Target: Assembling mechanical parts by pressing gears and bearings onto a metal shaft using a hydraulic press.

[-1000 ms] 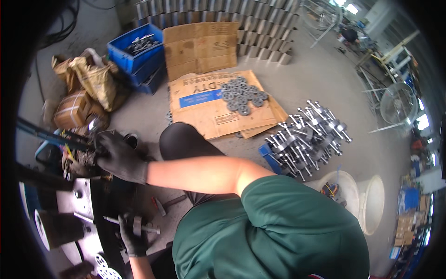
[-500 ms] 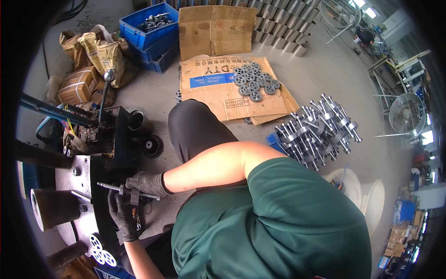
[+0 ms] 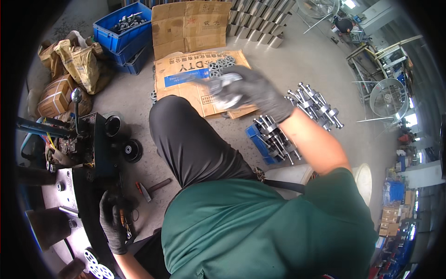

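Gloved in dark grey, my right hand is raised over the cardboard on the floor, closed round a metal shaft with a round collar; motion smears both. My left hand, gloved too, is at the edge of the metal machine table, fingers apart and holding nothing that shows. A short metal rod lies on that table, with white spoked discs at its near end. To the right of my raised hand, several shafts with collars lie piled on the floor.
The flattened cardboard bears grey spoked wheels. A hammer lies on the floor by my leg. Blue crates stand at the far left, near sacks and a carton. Beside the shafts sits a blue bin. Metal cylinders stack behind.
My right hand has carried the shaft from the machine table over to the cardboard and shaft pile. My left hand has let go of it and stays by the table. The view has shifted right.
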The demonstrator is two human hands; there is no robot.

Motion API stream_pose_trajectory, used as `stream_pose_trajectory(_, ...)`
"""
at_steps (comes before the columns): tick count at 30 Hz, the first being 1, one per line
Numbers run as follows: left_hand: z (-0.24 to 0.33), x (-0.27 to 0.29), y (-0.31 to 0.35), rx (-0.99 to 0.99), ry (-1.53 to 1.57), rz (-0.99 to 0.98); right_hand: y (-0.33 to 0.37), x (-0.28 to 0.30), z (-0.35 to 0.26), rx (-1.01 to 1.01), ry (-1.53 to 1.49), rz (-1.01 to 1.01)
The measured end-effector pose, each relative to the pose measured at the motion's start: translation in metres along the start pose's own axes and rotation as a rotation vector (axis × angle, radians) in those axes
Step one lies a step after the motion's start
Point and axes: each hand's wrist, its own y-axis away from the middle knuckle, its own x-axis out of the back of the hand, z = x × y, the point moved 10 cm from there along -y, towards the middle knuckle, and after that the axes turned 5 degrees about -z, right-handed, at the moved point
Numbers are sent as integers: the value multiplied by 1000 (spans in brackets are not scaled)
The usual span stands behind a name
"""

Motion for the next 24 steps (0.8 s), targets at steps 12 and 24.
stream_pose_trajectory(12,-27,-44,-2,123,148,-160,189,495,26,-647,1203,864)
stream_pose_trajectory(24,-83,-45,-1,168,28,-181,172,446,68,-885,2044,50)
